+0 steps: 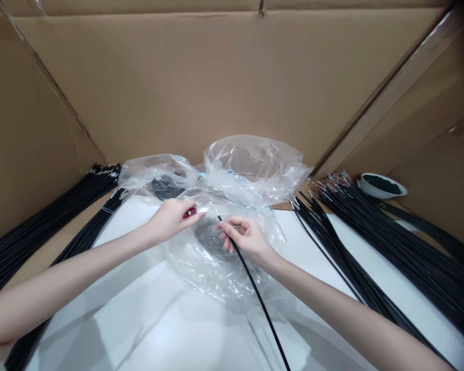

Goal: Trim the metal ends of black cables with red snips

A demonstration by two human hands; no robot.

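Note:
In the head view my right hand [244,238] pinches a thin black cable [257,291] close to its upper end. From there the cable slants down past the lower edge of the view, and its tip points up and away from me. To its left, my left hand [178,219] is closed around a small red thing [191,212], mostly hidden by the fingers, so its kind is unclear. Beneath both hands lies an opened clear plastic bag [212,273] with a mass of tiny grey pieces [212,238] in it, too small to name.
Bundles of black cables [58,211] lie at the left, and more cable bundles [394,247] at the right. A white bowl [382,193] with dark contents stands at the back right. Cardboard walls [232,77] enclose the white work surface [154,319] at the back and sides.

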